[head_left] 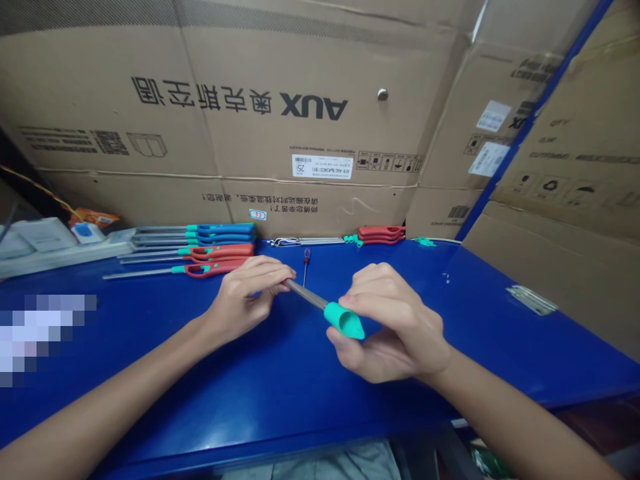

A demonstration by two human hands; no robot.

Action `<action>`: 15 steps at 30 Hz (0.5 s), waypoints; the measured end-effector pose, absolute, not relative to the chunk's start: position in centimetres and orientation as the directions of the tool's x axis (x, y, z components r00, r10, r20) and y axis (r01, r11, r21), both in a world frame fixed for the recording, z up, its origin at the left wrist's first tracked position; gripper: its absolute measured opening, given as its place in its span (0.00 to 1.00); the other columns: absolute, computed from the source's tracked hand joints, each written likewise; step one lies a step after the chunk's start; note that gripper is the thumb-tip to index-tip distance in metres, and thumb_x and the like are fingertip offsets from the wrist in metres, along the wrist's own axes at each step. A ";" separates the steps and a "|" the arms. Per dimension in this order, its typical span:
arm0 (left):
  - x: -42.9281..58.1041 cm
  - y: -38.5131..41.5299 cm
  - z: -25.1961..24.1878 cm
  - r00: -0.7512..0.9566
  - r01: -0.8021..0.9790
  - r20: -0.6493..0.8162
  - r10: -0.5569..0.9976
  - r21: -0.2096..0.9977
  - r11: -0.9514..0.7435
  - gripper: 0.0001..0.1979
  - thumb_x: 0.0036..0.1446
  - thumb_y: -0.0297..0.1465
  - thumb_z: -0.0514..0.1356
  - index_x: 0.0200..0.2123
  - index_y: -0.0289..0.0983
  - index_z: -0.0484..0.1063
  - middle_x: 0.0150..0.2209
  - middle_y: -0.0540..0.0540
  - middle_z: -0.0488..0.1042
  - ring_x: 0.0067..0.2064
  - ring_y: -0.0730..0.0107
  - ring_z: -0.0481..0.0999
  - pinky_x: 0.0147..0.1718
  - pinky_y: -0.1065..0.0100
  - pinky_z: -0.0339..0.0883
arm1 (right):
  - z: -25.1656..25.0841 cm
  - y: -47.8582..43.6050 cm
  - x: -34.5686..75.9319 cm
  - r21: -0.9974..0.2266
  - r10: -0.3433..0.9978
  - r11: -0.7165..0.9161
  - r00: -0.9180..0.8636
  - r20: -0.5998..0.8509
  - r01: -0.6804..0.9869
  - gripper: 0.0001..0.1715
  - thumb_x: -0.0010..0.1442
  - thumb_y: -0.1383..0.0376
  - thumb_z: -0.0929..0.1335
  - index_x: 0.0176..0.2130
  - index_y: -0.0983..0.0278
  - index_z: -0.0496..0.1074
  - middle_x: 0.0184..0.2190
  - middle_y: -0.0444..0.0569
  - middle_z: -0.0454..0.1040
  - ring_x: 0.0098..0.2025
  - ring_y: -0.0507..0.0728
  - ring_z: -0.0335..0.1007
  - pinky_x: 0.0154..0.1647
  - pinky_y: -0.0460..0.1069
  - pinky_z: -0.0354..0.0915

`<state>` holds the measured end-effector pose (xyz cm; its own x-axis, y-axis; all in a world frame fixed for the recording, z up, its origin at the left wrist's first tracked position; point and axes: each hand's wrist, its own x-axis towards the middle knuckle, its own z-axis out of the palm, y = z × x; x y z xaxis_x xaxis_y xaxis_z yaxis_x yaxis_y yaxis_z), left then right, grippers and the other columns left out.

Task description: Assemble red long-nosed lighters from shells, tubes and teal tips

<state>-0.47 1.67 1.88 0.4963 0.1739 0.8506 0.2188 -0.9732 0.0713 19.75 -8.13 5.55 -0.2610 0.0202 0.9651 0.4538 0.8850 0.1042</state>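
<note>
My left hand (245,297) curls around one end of a steel lighter tube (307,295), and that end is hidden in my fingers. The tube's other end enters a teal plastic cone-shaped piece (345,321), which my right hand (395,327) pinches between thumb and fingers. Both hands are raised a little above the blue workbench (150,380). Beyond them, nearest my left hand, lie long-nosed lighters with red handles (215,260) and blue handles (225,231). A red-handled screwdriver (305,265) lies just behind the tube.
Several red lighter bodies (381,233) and metal parts (310,241) lie along the bench's back edge. A small metal item (531,300) lies at the right. Large cardboard boxes (250,113) form a wall behind and beside the bench. White packages (45,237) sit at the far left.
</note>
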 end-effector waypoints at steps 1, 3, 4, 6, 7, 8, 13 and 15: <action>-0.5 1.7 1.9 0.498 0.218 0.849 0.175 0.073 -0.973 0.11 0.57 0.21 0.56 0.39 0.38 0.75 0.36 0.46 0.80 0.39 0.66 0.78 0.41 0.61 0.73 | 5.6 -8.1 19.8 0.108 0.021 0.885 -0.270 0.963 0.454 0.15 0.51 0.72 0.70 0.41 0.67 0.68 0.27 0.49 0.73 0.29 0.53 0.70 0.28 0.50 0.71; -0.4 1.6 1.9 0.501 0.210 0.849 0.170 0.072 -0.975 0.12 0.57 0.20 0.56 0.39 0.38 0.75 0.36 0.45 0.80 0.39 0.66 0.78 0.41 0.61 0.73 | 5.6 -8.2 19.8 0.112 0.022 0.884 -0.279 0.960 0.455 0.16 0.50 0.72 0.70 0.41 0.67 0.68 0.27 0.49 0.73 0.29 0.53 0.70 0.29 0.50 0.71; -0.4 1.6 1.9 0.502 0.205 0.849 0.165 0.069 -0.976 0.12 0.56 0.20 0.56 0.39 0.38 0.75 0.36 0.45 0.80 0.39 0.66 0.78 0.41 0.61 0.73 | 5.7 -8.2 19.8 0.112 0.020 0.884 -0.277 0.961 0.454 0.16 0.50 0.72 0.71 0.41 0.67 0.68 0.27 0.48 0.73 0.29 0.53 0.70 0.28 0.50 0.71; -0.4 1.6 2.0 0.505 0.200 0.848 0.160 0.065 -0.978 0.12 0.56 0.19 0.56 0.39 0.37 0.74 0.36 0.45 0.80 0.39 0.66 0.77 0.41 0.61 0.73 | 5.7 -8.2 19.8 0.106 0.021 0.885 -0.267 0.964 0.454 0.17 0.50 0.72 0.70 0.42 0.67 0.68 0.27 0.48 0.74 0.29 0.53 0.70 0.28 0.50 0.71; -0.4 1.6 2.0 0.509 0.200 0.845 0.162 0.067 -0.977 0.12 0.56 0.19 0.56 0.39 0.37 0.74 0.36 0.45 0.80 0.39 0.66 0.77 0.41 0.61 0.73 | 5.8 -8.3 19.8 0.103 0.021 0.886 -0.260 0.966 0.453 0.17 0.51 0.72 0.70 0.42 0.66 0.68 0.27 0.48 0.74 0.29 0.53 0.70 0.28 0.50 0.71; -0.4 1.6 2.0 0.514 0.203 0.841 0.168 0.072 -0.977 0.12 0.56 0.19 0.55 0.39 0.37 0.74 0.36 0.45 0.80 0.39 0.66 0.77 0.41 0.61 0.73 | 5.8 -8.3 19.8 0.099 0.022 0.887 -0.255 0.967 0.451 0.17 0.51 0.72 0.70 0.42 0.66 0.68 0.28 0.48 0.74 0.29 0.53 0.70 0.28 0.50 0.70; -0.5 1.6 2.4 0.557 0.189 0.800 0.223 0.140 -0.972 0.10 0.58 0.20 0.55 0.36 0.37 0.75 0.35 0.45 0.79 0.39 0.66 0.76 0.39 0.64 0.72 | 6.0 -8.3 19.9 0.097 0.028 0.890 -0.267 0.963 0.445 0.17 0.50 0.73 0.70 0.42 0.66 0.68 0.28 0.49 0.74 0.28 0.53 0.70 0.27 0.51 0.70; -0.7 1.7 2.7 0.584 0.173 0.775 0.240 0.170 -0.970 0.10 0.58 0.21 0.55 0.36 0.37 0.74 0.34 0.45 0.78 0.39 0.66 0.75 0.39 0.65 0.71 | 6.1 -8.2 20.1 0.094 0.027 0.892 -0.260 0.965 0.442 0.17 0.49 0.74 0.70 0.41 0.67 0.68 0.27 0.49 0.73 0.28 0.54 0.70 0.27 0.51 0.69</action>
<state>-0.66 1.65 2.71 0.5841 0.2399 0.7754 0.1729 -0.9702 0.1700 20.08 -8.21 6.12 -0.2603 0.0274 0.9651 0.4421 0.8921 0.0939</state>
